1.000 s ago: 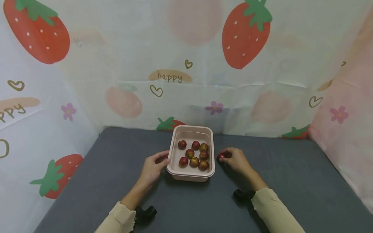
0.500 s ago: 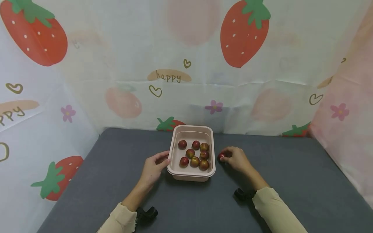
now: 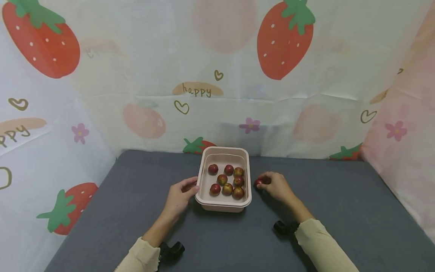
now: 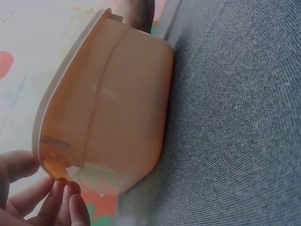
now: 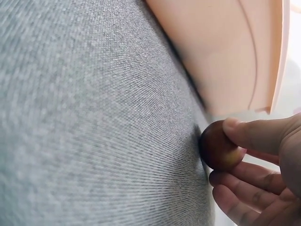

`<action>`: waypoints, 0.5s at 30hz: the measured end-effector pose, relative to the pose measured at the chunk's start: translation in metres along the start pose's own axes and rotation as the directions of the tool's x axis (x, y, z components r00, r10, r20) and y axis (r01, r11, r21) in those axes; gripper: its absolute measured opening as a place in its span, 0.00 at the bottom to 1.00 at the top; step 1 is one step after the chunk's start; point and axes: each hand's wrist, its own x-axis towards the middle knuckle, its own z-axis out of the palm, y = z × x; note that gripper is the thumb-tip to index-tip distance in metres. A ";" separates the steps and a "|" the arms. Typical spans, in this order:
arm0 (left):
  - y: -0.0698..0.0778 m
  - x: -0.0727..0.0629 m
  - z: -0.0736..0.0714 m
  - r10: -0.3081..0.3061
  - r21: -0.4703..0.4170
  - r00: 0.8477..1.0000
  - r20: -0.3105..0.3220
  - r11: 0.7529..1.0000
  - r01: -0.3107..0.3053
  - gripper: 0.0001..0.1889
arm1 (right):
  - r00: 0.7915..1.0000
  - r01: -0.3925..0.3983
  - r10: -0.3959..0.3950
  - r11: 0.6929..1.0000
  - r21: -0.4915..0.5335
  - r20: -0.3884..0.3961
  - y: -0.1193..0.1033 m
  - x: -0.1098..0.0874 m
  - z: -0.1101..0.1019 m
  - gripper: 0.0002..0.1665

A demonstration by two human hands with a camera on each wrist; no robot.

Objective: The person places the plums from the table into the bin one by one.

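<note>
A pale pink plastic box (image 3: 223,207) stands on the table with several small red and yellow-green plums (image 3: 227,189) lying loose inside. At the box's left side, my left hand (image 3: 178,195) holds the rim between thumb and fingers. The left wrist view shows those fingertips (image 4: 71,193) at the edge of the box wall (image 4: 127,94). Just right of the box, my right hand (image 3: 276,186) pinches one dark red plum (image 3: 258,183) between thumb and fingers. In the right wrist view this plum (image 5: 219,147) sits at the grey cloth surface, apart from the box.
Grey cloth covers the table (image 3: 217,241). A printed curtain (image 3: 204,56) with strawberries and hearts rises behind the table and at both sides. Black wrist-worn devices (image 3: 171,251) hang below both cream sleeves (image 3: 323,243).
</note>
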 end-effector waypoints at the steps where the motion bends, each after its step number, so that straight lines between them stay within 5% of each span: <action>1: 0.000 0.000 0.000 0.001 0.003 1.000 -0.003 1.000 -0.001 0.19 | 1.000 0.001 -0.001 1.000 -0.002 0.001 0.000 0.000 0.000 0.14; 15: -0.001 0.002 0.000 -0.008 0.011 1.000 0.004 1.000 0.008 0.20 | 1.000 0.012 -0.012 1.000 0.009 -0.006 0.002 -0.001 0.000 0.15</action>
